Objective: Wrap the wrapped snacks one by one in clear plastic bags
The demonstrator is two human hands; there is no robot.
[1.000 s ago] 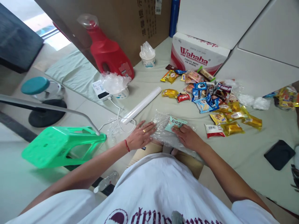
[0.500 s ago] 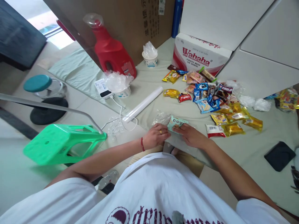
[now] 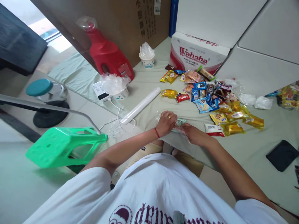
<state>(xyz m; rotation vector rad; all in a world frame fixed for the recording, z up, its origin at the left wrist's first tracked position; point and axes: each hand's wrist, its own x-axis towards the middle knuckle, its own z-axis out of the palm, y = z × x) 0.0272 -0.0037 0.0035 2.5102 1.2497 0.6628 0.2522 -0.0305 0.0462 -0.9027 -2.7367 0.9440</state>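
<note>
I am looking down at a floor spread with a pale green sheet (image 3: 149, 77), big cardboard and white boxes along its far edge. Beyond my hands lies a heap of snack packets (image 3: 217, 99); a green stool (image 3: 63, 146) lies tipped over to the left of my left arm.

My left hand (image 3: 166, 123) is curled closed over a crinkled clear plastic bag (image 3: 161, 117), and my right hand (image 3: 190, 133) pinches a small teal snack packet (image 3: 180, 122) between the two hands. I judge both feather-light, the film limp and slippery, the packet crushable; best held by its sealed edge.

Both hands cover most of the packet and the bag, so I cannot tell whether it sits inside.
</note>
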